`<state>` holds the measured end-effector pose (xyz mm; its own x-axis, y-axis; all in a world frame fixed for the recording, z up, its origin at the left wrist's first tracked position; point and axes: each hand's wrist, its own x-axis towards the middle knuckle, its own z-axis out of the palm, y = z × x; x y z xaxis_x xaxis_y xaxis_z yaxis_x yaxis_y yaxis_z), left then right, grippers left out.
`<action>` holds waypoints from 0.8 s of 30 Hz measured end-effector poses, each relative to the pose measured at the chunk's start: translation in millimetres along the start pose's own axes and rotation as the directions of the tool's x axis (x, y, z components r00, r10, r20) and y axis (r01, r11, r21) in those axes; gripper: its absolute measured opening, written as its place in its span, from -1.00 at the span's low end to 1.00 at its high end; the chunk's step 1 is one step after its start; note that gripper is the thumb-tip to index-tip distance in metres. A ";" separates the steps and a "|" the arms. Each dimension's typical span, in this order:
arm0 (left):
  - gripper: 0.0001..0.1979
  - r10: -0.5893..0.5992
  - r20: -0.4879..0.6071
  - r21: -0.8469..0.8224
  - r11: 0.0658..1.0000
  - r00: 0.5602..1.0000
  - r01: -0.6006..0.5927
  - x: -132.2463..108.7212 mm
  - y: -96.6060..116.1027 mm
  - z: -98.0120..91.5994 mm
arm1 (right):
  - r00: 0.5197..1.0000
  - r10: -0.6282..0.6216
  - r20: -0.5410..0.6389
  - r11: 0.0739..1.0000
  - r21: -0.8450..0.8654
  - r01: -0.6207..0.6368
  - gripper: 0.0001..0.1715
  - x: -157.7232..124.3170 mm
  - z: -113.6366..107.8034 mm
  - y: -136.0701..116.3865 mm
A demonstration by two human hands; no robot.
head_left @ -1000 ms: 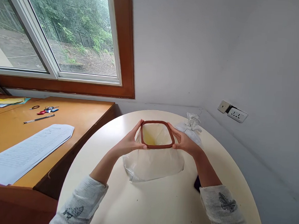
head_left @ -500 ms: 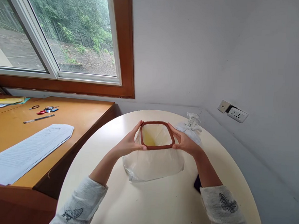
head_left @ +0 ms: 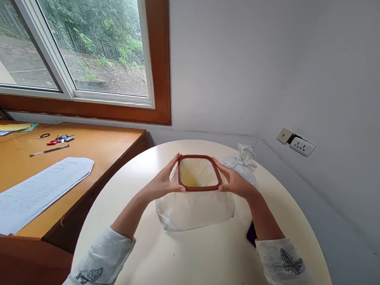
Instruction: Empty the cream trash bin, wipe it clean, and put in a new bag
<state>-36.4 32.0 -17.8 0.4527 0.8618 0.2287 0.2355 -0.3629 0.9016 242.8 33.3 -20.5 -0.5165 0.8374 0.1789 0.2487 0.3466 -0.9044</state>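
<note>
No word, number, label or brand can be read. The paper sheets (head_left: 40, 193) on the wooden desk (head_left: 112, 143), reaching from its near edge up alongside its right edge, bear close rows of fine, pale marks like lines of text, too small and faint to make out. Toward the sheets' far end a few marks stand darker; whether these are print or handwriting cannot be told. On the pen (head_left: 49, 150), lying just beyond that end, the barrel is too small to show any lettering.
</note>
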 end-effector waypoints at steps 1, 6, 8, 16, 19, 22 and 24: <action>0.04 -0.002 -0.001 0.002 1.000 1.000 0.002 -0.4 0.9 0.2 | 1.000 0.000 0.000 1.000 -0.001 0.000 0.15 -0.3 -0.1 0.1; 0.05 -0.015 0.018 -0.012 1.000 1.000 0.015 -2.3 3.5 1.8 | 1.000 -0.016 -0.010 1.000 0.011 0.016 0.15 -1.6 0.7 1.5; 0.04 -0.015 0.019 -0.025 1.000 1.000 0.016 -2.5 3.0 2.5 | 1.000 -0.017 -0.011 1.000 0.014 0.017 0.15 -1.8 1.1 2.0; 0.09 -0.002 0.030 -0.096 0.995 1.000 0.005 2.5 0.8 1.4 | 1.000 -0.011 0.003 0.992 0.130 0.011 0.14 -0.1 4.0 -0.2; 0.10 0.003 0.045 -0.117 0.993 0.999 0.002 4.9 3.6 0.7 | 1.000 -0.010 0.009 0.984 0.175 0.008 0.14 0.3 4.8 -2.0; 0.11 0.013 0.039 -0.122 0.992 0.999 -0.008 6.0 6.3 0.4 | 1.000 0.010 0.009 0.983 0.184 -0.011 0.15 0.3 4.6 -3.1; 0.10 0.012 0.041 -0.115 0.993 0.999 -0.008 6.0 6.9 0.3 | 1.000 0.017 0.012 0.982 0.190 -0.019 0.16 0.2 4.3 -3.6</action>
<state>-31.9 34.6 -10.3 0.4905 0.8420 0.2246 0.1318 -0.3265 0.9360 238.4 30.4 -18.9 -0.5222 0.8380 0.1584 0.0985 0.2438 -0.9648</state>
